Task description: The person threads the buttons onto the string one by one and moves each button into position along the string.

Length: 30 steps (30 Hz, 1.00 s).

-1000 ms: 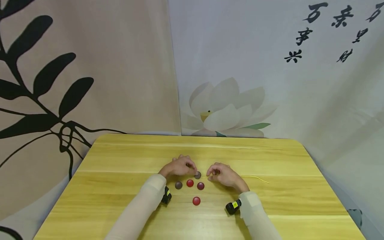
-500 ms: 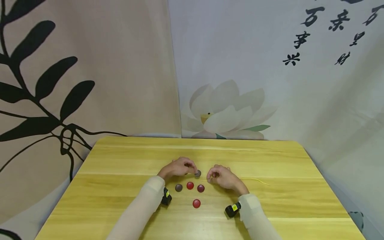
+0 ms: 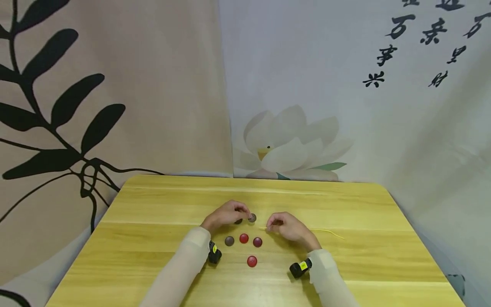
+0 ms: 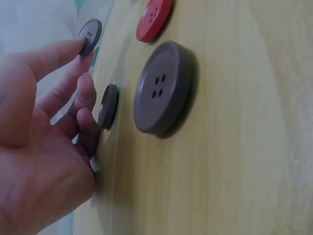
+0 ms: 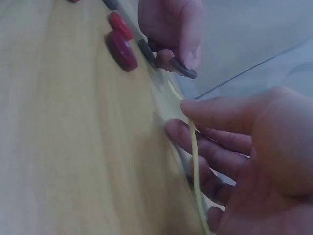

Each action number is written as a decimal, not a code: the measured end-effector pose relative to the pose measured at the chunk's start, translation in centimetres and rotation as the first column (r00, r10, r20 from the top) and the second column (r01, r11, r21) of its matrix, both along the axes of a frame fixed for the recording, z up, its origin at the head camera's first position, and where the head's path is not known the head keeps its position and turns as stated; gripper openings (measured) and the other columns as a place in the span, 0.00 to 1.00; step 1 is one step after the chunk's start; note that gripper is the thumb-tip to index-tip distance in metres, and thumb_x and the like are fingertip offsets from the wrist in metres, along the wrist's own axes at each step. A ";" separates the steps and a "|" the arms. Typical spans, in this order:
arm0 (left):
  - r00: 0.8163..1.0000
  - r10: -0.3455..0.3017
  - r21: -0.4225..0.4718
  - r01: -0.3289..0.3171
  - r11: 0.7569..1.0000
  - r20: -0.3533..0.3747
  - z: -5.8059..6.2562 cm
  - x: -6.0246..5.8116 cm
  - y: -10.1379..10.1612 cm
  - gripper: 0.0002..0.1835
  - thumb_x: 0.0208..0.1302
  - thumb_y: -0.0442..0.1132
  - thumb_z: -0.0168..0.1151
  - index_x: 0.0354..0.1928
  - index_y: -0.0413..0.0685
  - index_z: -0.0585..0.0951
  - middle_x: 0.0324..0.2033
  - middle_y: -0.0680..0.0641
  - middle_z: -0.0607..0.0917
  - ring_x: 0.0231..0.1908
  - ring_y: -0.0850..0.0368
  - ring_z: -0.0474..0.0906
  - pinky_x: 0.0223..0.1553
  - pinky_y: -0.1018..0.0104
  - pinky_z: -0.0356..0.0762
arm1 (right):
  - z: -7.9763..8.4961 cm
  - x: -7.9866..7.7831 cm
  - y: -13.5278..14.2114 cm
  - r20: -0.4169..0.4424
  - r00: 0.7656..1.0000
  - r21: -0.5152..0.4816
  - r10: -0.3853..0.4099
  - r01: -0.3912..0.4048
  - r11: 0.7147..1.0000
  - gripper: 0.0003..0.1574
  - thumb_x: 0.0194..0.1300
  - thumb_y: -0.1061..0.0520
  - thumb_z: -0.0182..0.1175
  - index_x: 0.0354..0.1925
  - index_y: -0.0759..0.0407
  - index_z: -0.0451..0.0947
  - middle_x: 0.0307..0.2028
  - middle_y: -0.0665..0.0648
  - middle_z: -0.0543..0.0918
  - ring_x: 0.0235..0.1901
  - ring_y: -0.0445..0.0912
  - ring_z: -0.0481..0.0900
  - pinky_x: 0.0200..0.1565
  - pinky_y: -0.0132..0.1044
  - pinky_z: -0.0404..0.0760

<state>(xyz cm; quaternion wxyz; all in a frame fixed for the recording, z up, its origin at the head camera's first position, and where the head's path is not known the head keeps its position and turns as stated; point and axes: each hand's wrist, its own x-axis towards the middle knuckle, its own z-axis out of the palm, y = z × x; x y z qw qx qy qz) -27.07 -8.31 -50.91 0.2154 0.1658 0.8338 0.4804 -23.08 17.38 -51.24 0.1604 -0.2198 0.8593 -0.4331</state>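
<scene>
Between thumb and forefinger my left hand pinches a dark brown four-hole button, raised off the table. Beneath that hand another brown button lies on the wood, close to the curled fingers. To the right, my right hand pinches a yellow cord near its end. A short tip of the cord sticks out toward the held button, apart from it. In front of the hands lie a brown button, a bright red button, a dark red button and another red button.
The wooden table has rounded far corners. The cord's tail runs over the table to the right of my right hand. Behind the table hangs a printed curtain with leaves, a lotus and characters. Each wrist wears a small black camera.
My left hand has lifted the held button slightly and turned it, and the brown button beneath now shows. The right hand keeps its grip on the cord. The head view has shifted a little.
</scene>
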 end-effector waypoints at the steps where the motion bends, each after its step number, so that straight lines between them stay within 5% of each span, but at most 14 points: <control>1: 1.000 0.006 0.003 -0.006 1.000 0.001 0.0 0.0 0.0 0.08 0.66 0.46 0.64 0.37 0.52 0.86 0.40 0.54 0.84 0.39 0.57 0.72 0.40 0.63 0.69 | 0.0 0.0 0.0 0.010 1.000 -0.012 -0.004 0.004 1.000 0.08 0.68 0.67 0.57 0.36 0.57 0.81 0.35 0.50 0.83 0.38 0.43 0.77 0.45 0.36 0.75; 13: 0.999 0.040 0.026 -0.040 0.999 -0.012 -0.3 0.3 0.1 0.08 0.67 0.46 0.63 0.37 0.51 0.85 0.38 0.52 0.83 0.37 0.56 0.73 0.39 0.63 0.69 | 0.1 0.2 0.1 0.117 0.990 -0.113 -0.075 0.088 0.990 0.11 0.70 0.66 0.56 0.48 0.63 0.82 0.37 0.58 0.89 0.42 0.47 0.86 0.45 0.36 0.77; 22: 0.991 0.132 0.017 -0.132 0.991 -0.020 -0.2 0.6 0.0 0.07 0.69 0.44 0.61 0.38 0.52 0.85 0.40 0.51 0.83 0.39 0.55 0.73 0.39 0.63 0.71 | 0.7 0.6 -0.5 0.120 0.978 -0.089 -0.169 0.180 0.980 0.08 0.68 0.58 0.62 0.41 0.56 0.87 0.37 0.53 0.90 0.43 0.43 0.84 0.46 0.39 0.74; 30: 0.974 0.225 0.035 -0.224 0.974 -0.031 0.4 1.1 -0.2 0.07 0.69 0.42 0.61 0.40 0.49 0.85 0.41 0.49 0.82 0.40 0.54 0.73 0.39 0.63 0.70 | 1.3 0.9 -1.2 0.104 0.970 -0.148 -0.218 0.232 0.961 0.08 0.69 0.60 0.60 0.41 0.60 0.85 0.35 0.53 0.88 0.40 0.48 0.85 0.44 0.40 0.75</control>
